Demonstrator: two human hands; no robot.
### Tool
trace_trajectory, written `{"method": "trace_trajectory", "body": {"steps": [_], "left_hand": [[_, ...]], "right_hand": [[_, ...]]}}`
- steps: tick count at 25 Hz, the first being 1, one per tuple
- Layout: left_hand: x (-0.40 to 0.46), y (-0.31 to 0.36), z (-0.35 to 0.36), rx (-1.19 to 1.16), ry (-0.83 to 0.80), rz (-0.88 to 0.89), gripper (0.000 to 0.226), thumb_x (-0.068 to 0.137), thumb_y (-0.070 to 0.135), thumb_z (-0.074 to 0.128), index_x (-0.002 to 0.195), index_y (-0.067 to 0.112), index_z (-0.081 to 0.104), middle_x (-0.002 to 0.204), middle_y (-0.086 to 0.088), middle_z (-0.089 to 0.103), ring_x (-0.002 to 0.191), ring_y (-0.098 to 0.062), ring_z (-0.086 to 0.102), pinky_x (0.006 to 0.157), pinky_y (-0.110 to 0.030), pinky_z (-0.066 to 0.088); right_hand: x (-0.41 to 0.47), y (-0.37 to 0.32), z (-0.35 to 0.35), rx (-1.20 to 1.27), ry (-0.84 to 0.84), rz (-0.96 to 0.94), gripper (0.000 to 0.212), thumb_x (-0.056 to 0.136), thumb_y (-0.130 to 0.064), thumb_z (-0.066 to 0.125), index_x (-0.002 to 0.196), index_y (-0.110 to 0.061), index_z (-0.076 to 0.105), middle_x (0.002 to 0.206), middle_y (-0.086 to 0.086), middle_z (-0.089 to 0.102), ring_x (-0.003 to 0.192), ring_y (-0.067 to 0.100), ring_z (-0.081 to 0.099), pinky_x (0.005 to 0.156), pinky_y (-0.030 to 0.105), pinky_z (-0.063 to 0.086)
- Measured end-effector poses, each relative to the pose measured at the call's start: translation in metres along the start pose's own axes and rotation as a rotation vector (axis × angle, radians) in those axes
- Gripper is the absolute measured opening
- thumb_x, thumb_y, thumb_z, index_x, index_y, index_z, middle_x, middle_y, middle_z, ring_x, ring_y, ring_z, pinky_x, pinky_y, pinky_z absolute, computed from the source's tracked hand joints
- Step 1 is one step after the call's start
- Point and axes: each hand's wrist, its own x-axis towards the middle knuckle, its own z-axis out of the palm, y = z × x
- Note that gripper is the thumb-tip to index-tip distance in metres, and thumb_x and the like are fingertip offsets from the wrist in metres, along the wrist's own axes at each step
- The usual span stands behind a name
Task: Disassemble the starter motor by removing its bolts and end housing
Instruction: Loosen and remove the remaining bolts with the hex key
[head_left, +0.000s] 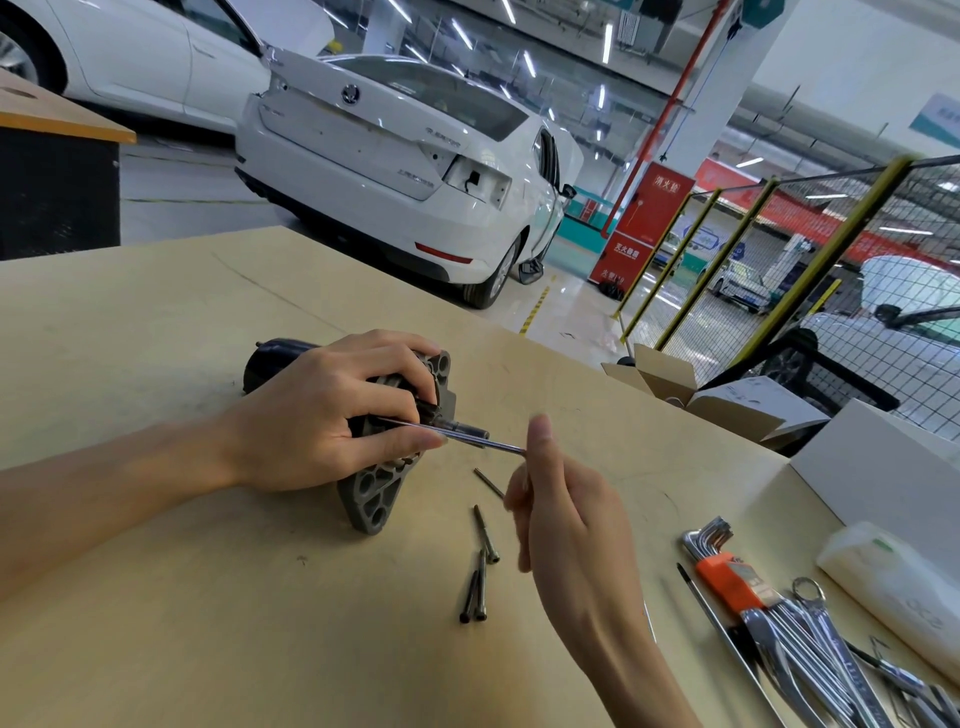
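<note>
So the starter motor (363, 415) is lying on its side on the counter (182, 597), roughly in the middle and a bit toward the far edge, with its dark round body (265, 364) pointing away to the left and the grey end housing (371, 493) facing the right. The left hand (322, 415) is wrapped over the top of the motor, fingers curled round it where the body meets the housing, pinning it down. The right hand (561, 509) is pinching a long thin bolt (452, 435) between thumb and fingers; the bolt runs from that hand into the housing, just under the left fingertips. Can't tell how much of it is inside.

Loose on the counter just right of the housing and under the right hand are more long bolts (480, 571): a couple lying side by side with heads toward the near edge, one angled above them, and another short bit of shaft (488, 483) poking out beside the right hand.

Over at the near right corner there's a hex key set (727, 566) in an orange holder, a pile of chrome wrenches (810, 649), and a translucent white plastic container (893, 582). A white box (883, 467) sits along the right edge. Past the far edge there's an open cardboard box (670, 379), a white car (395, 171), and a yellow-framed mesh fence (779, 249).
</note>
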Motion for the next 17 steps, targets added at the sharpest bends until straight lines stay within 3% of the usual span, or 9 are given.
{"method": "trace_trajectory", "body": {"steps": [2,5,9,13,17], "left_hand": [[0.0,0.0,0.0,0.003,0.002,0.004,0.032,0.093,0.04,0.058,0.079,0.016,0.074,0.106,0.003,0.067,0.131,-0.015,0.051,0.103,-0.036,0.045],[0.0,0.0,0.001,0.004,0.008,0.008,0.032,0.093,0.039,0.059,0.079,0.015,0.074,0.105,0.003,0.067,0.131,-0.016,0.051,0.102,-0.038,0.046],[0.0,-0.001,0.001,0.004,0.012,0.011,0.031,0.093,0.039,0.059,0.079,0.016,0.074,0.105,0.004,0.067,0.13,-0.016,0.052,0.101,-0.04,0.047],[-0.001,-0.001,0.001,0.0,0.001,0.009,0.03,0.093,0.04,0.059,0.08,0.017,0.074,0.106,0.004,0.066,0.131,-0.016,0.051,0.102,-0.042,0.047],[-0.001,-0.001,0.0,-0.005,-0.003,0.004,0.03,0.093,0.039,0.059,0.08,0.016,0.075,0.107,0.004,0.066,0.132,-0.016,0.051,0.102,-0.043,0.047]], "right_hand": [[0.001,-0.002,-0.002,-0.008,-0.019,0.048,0.083,0.085,-0.074,0.022,0.053,0.0,0.039,0.044,0.001,0.038,0.046,0.019,0.035,0.054,0.035,0.035],[0.004,-0.005,-0.008,0.11,-0.075,0.15,0.076,0.092,-0.062,0.033,0.038,-0.01,0.037,0.04,0.004,0.036,0.042,0.018,0.033,0.054,0.03,0.033],[0.005,-0.005,-0.012,0.234,-0.207,0.226,0.072,0.099,-0.052,0.035,0.039,-0.014,0.041,0.038,0.003,0.035,0.039,0.018,0.034,0.044,0.021,0.03],[0.004,-0.003,-0.017,0.274,-0.372,0.293,0.076,0.097,-0.056,0.033,0.036,-0.011,0.028,0.036,0.004,0.022,0.034,0.018,0.028,0.046,0.027,0.024],[0.006,-0.003,-0.019,0.489,-0.517,0.377,0.074,0.095,-0.054,0.036,0.035,-0.011,0.03,0.035,0.001,0.02,0.033,0.016,0.021,0.038,0.023,0.018]]}}
